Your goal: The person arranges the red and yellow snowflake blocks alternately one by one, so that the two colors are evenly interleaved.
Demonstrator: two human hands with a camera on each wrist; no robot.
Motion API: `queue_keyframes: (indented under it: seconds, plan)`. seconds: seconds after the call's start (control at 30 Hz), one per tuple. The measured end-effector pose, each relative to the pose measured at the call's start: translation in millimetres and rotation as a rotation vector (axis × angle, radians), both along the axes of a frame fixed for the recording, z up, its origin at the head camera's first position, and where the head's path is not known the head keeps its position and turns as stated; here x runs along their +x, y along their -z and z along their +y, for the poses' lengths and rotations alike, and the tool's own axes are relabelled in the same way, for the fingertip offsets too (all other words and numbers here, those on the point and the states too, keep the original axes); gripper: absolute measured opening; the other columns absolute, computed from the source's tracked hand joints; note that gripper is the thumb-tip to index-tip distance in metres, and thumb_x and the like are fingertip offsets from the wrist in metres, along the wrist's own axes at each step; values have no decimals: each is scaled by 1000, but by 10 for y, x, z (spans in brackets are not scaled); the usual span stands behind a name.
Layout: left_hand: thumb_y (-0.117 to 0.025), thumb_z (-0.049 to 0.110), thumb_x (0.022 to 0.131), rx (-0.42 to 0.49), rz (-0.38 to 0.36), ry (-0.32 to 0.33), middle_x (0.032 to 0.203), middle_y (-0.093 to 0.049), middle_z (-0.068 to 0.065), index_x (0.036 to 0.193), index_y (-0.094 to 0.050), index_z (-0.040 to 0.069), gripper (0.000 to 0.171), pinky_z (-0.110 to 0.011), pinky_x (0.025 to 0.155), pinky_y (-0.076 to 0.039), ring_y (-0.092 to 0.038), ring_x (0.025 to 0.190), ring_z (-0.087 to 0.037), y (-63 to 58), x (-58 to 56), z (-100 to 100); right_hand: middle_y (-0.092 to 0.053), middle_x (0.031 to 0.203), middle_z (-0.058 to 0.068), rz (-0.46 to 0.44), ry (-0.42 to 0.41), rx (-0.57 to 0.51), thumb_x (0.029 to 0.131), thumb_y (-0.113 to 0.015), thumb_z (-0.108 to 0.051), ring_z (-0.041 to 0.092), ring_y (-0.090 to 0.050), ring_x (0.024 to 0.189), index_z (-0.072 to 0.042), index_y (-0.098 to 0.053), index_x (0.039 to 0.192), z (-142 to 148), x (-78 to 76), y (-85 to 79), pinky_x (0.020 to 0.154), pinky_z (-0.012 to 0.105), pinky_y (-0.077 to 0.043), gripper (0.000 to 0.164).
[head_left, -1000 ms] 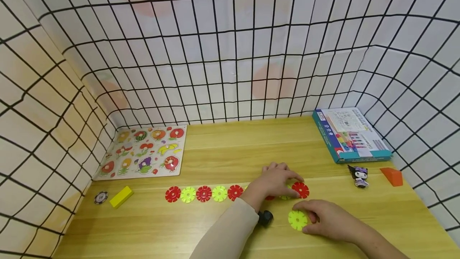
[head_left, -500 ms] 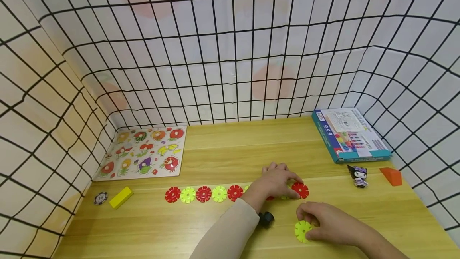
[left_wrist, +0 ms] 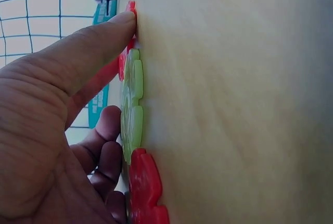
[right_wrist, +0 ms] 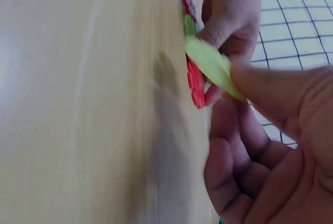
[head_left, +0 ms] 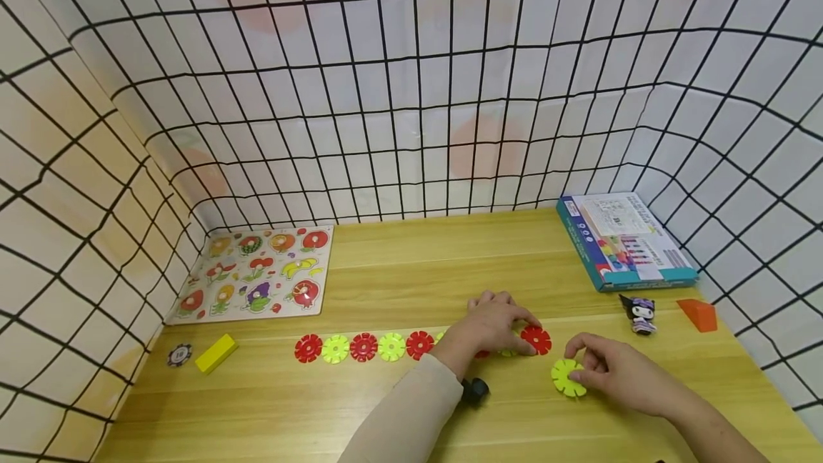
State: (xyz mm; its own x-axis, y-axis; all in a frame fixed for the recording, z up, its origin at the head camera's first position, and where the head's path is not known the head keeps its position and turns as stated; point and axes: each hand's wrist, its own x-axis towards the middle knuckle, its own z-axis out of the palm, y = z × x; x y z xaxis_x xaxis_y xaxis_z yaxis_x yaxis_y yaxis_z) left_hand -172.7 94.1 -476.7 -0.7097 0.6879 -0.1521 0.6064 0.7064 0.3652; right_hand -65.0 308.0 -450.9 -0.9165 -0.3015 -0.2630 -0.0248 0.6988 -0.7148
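My right hand (head_left: 620, 374) pinches a yellow-green notched interlocking disc (head_left: 566, 379) between thumb and fingers. In the right wrist view that disc (right_wrist: 208, 62) is tilted above the table, close to the end of a row. The row alternates red discs (head_left: 363, 347) and yellow-green discs (head_left: 391, 347), lying flat. At its right end lies a red disc (head_left: 537, 340), which my left hand (head_left: 494, 324) holds by its edges with thumb and index finger. The left wrist view shows the thumb (left_wrist: 122, 21) on that red disc, the other fingers curled over its yellow-green neighbour (left_wrist: 134, 104). That hand hides part of the row.
A fruit puzzle board (head_left: 257, 274) lies at the back left, with a yellow block (head_left: 216, 353) and a poker chip (head_left: 179, 355) before it. At the right are a boxed set (head_left: 626, 241), a small figurine (head_left: 641, 315) and an orange block (head_left: 699, 315). Black wire mesh (head_left: 411, 91) encloses the table.
My right hand first drew the yellow-green disc toward me, then carried it up and rightward, right of the row's end. The left hand has stayed on the red disc.
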Motion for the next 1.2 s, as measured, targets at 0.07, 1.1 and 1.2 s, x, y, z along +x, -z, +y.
queue_keyframes:
  seconds: [0.07, 1.1, 1.2]
  plan:
    - [-67, 63, 69, -1, -7, -3, 104, -45, 16, 110, -57, 54, 42, -32, 73, -25, -34, 95, -10, -1, 1, 4, -50, 71, 2, 42, 75, 36, 84, -65, -38, 12, -46, 54, -18, -54, 102, 24, -36, -10, 49, 24, -36, 29]
    - [-68, 63, 69, 3, -8, -11, 103, -45, 17, 108, -57, 55, 41, -32, 74, -25, -34, 96, -10, 22, -3, 9, -45, 61, 1, 96, 278, 274, 83, -65, -42, 16, -44, 53, -11, -55, 96, 32, -365, 256, 49, 31, -33, 35]
    - [-67, 63, 69, 0, -5, -9, 103, -45, 16, 109, -57, 55, 42, -32, 74, -25, -34, 95, -10, 33, -6, 8, -46, 62, 1, 95, 271, 269, 84, -64, -43, 16, -44, 53, -11, -55, 97, 37, -364, 264, 49, 31, -33, 35]
